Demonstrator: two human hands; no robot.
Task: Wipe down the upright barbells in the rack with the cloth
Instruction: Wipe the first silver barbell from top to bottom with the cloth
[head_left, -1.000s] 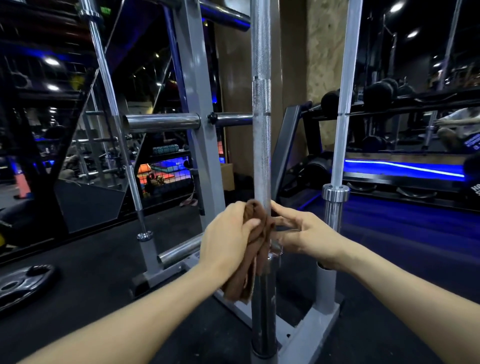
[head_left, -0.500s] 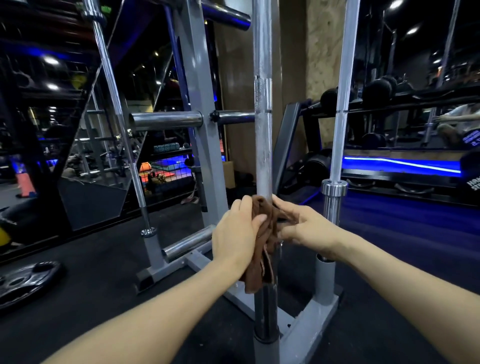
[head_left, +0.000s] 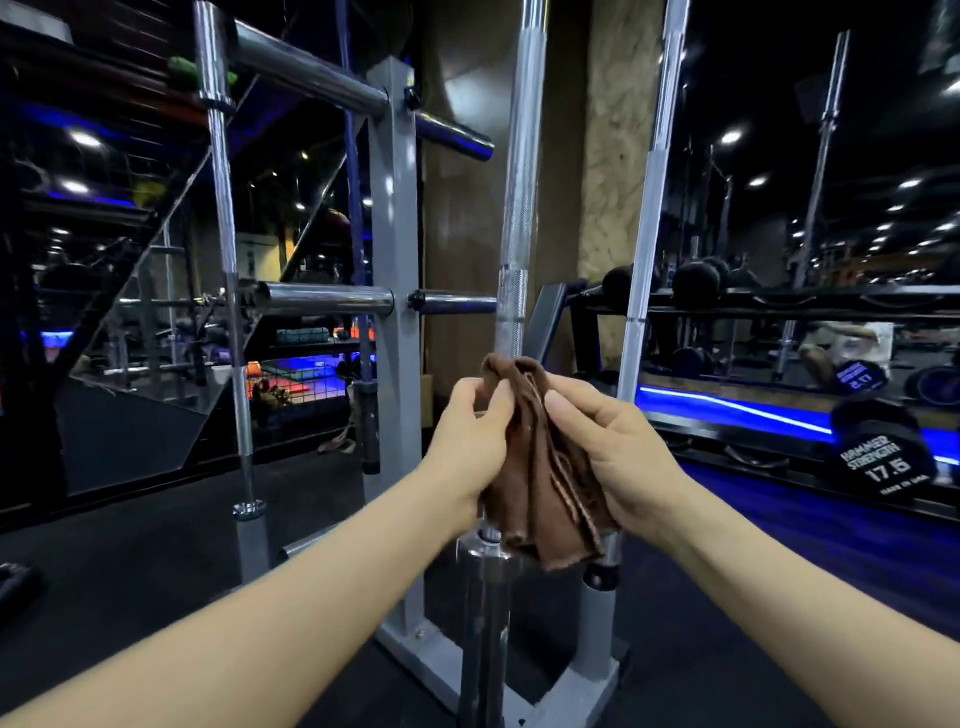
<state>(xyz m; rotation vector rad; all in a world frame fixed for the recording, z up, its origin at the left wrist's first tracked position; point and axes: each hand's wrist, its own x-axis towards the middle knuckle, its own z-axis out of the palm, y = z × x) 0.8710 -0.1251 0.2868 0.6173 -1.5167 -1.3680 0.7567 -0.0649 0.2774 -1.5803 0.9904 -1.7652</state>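
Dim gym interior, blue strip lighting at right of frame. Brown cloth (head_left: 540, 462), centre frame, bunched and hanging lengthwise downward. Left hand (head_left: 470, 444): fingers curled, pinching cloth's upper left edge. Right hand (head_left: 618, 457): fingers closed around cloth's right side. Centre barbell (head_left: 519, 208) upright behind cloth, long axis vertical, seated in grey rack (head_left: 392, 270). Dumbbell (head_left: 878, 462), lower right, reads "HAMMER STRENGTH 17.5".

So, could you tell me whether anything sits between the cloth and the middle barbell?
Nothing visible does. Both hands, left hand and right hand, hold the brown cloth directly in front of the middle barbell, whose shaft above is unobstructed.
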